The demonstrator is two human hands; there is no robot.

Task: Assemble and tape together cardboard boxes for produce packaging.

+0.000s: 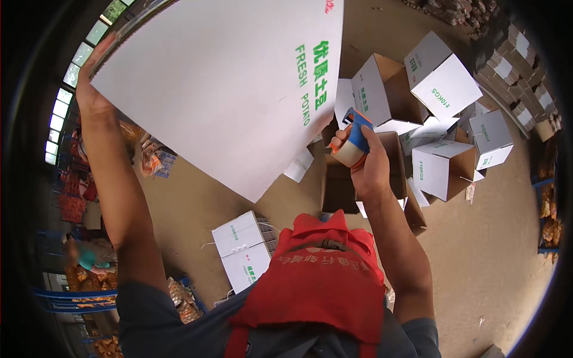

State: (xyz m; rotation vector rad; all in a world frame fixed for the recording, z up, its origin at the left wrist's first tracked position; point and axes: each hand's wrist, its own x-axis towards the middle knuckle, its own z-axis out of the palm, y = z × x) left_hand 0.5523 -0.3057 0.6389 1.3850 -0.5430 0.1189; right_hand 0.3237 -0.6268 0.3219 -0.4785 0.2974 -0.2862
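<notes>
A large white cardboard box [221,89] with green print is raised in front of me and fills the upper left. My left hand [94,89] grips its left edge, with the fingers partly hidden behind the panel. In my right hand [373,169] is a blue and orange tape dispenser [359,132] with a roll of tape. That hand is closed around it, close to the box's lower right edge. How much of the box is folded open behind the white panel cannot be seen.
Several open white boxes [439,170] lie heaped on the right. A closed box [242,247] tied with string stands below the raised one. Stacked flat cardboard [516,71] is at the far right. Bagged produce fills a blue rack [548,218]. Another person [92,255] is at the left.
</notes>
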